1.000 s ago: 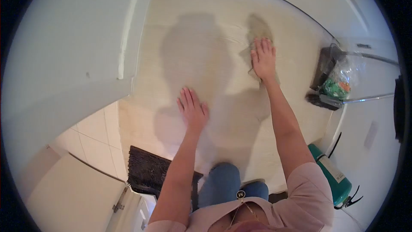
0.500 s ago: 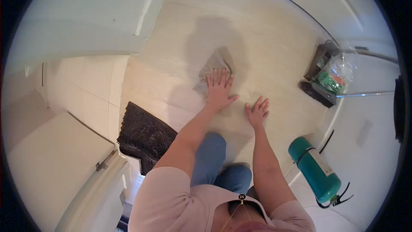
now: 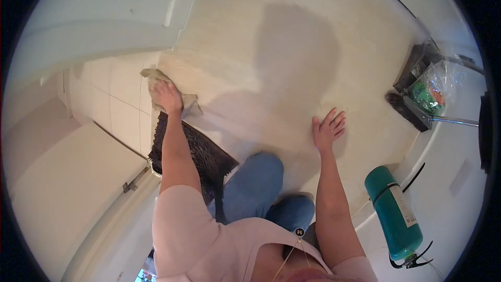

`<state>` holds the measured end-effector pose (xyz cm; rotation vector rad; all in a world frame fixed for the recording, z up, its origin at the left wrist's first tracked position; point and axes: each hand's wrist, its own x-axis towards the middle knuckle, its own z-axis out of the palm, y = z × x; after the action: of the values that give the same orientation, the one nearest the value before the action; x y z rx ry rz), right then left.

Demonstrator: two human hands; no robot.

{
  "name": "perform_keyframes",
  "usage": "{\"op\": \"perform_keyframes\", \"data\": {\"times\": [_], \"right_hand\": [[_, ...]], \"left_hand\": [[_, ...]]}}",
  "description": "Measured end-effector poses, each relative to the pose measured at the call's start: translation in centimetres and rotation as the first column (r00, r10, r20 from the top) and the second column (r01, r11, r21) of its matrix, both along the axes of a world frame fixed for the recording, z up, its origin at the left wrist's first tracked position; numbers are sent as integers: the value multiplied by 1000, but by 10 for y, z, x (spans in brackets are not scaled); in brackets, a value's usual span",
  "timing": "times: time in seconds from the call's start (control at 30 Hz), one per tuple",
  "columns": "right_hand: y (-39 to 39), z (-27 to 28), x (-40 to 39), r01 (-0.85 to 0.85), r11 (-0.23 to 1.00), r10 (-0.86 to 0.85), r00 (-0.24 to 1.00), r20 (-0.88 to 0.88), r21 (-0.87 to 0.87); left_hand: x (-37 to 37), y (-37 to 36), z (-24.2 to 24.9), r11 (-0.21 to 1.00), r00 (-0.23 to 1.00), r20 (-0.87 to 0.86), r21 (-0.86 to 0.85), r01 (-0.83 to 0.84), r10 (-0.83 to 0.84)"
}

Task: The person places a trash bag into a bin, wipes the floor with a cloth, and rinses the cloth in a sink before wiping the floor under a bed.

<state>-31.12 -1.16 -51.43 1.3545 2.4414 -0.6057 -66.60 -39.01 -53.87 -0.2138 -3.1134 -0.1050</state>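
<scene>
Head-camera view, near to far. Nearest, a gold-coloured necklace with 1 round black pendant (image 3: 299, 232), lettered "M", hangs over a pale pink short-sleeved shirt (image 3: 209, 235). Beyond it, the person's 2 knees show in blue jeans (image 3: 255, 183). To their right, a teal fire extinguisher (image 3: 394, 214) with a white label lies aslant in the view, its lever end toward the viewer; to their left lies a dark shaggy mat (image 3: 206, 156), partly hidden by the left forearm.

Farther out, the right hand (image 3: 329, 129) rests palm down on the light wood-look floor (image 3: 229, 68), fingers spread, holding nothing. The left hand (image 3: 168, 97) lies flat, fingers extended and not curled, on a crumpled greyish-beige cloth (image 3: 190, 105). This cloth is at the floor's left border, beside the pale tiles (image 3: 122, 78), just past the mat's far end; whether cloth and mat touch cannot be told.

At far right, near the white wall, 1 dark-bristled broom head (image 3: 406, 110) stands beside a dark dustpan (image 3: 411, 67) and a clear plastic bag (image 3: 429, 93) with green and orange colouring.
</scene>
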Motion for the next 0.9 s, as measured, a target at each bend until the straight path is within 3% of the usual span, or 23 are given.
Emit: {"op": "perform_keyframes", "data": {"times": [0.03,0.1,0.13,0.17,0.2,0.27,0.37,0.4,0.43,0.47,0.5,0.6,0.67,0.7,0.73,0.8,0.9], "right_hand": [[0,0,0,2,1000,-2,1000,-8,-8],[-1,0,-3,2,1000,-2,999,34,10],[-1,-1,-4,3,1000,-5,999,55,19],[0,-3,-4,-7,1000,5,999,48,31],[-1,-5,-1,-16,999,14,999,44,42],[-1,-5,-1,-25,999,24,999,23,31],[1,2,0,-18,1000,18,1000,-15,-6],[2,2,-1,-26,1000,26,999,-22,3],[1,2,1,-34,999,34,999,-27,8],[0,3,2,-25,1000,25,999,-27,1],[0,5,0,-18,1000,18,999,-32,-7],[0,2,-1,-14,1000,14,1000,-2,-3],[2,1,-5,-6,1000,6,1000,19,-3],[2,2,-4,-3,1000,3,1000,27,-14],[2,2,-3,-2,1000,3,999,39,-25],[-1,3,-2,-8,1000,9,1000,29,-18],[2,3,-3,-12,1000,13,1000,9,-26]], "left_hand": [[6,4,5,999,999,16,30,31,-32],[68,57,2,928,929,-43,44,370,-368],[108,99,19,891,880,220,-82,446,-420],[148,136,33,874,802,352,145,463,-483],[180,160,39,746,639,423,152,649,-642],[208,178,53,580,528,241,338,741,-814],[160,130,34,636,519,409,233,736,-750],[134,96,22,723,676,351,7,690,-648],[105,64,19,845,835,259,-103,524,-486],[82,32,23,905,905,69,-44,422,-419],[59,1,7,954,953,-77,-90,286,-293],[31,33,18,990,991,-16,39,-133,133],[29,86,11,983,990,-33,121,140,-137],[29,125,11,945,947,-18,63,320,-320],[22,156,16,873,873,10,10,488,-488],[0,185,29,667,660,94,111,737,-745],[-67,162,20,724,723,95,-30,690,-685]]}}
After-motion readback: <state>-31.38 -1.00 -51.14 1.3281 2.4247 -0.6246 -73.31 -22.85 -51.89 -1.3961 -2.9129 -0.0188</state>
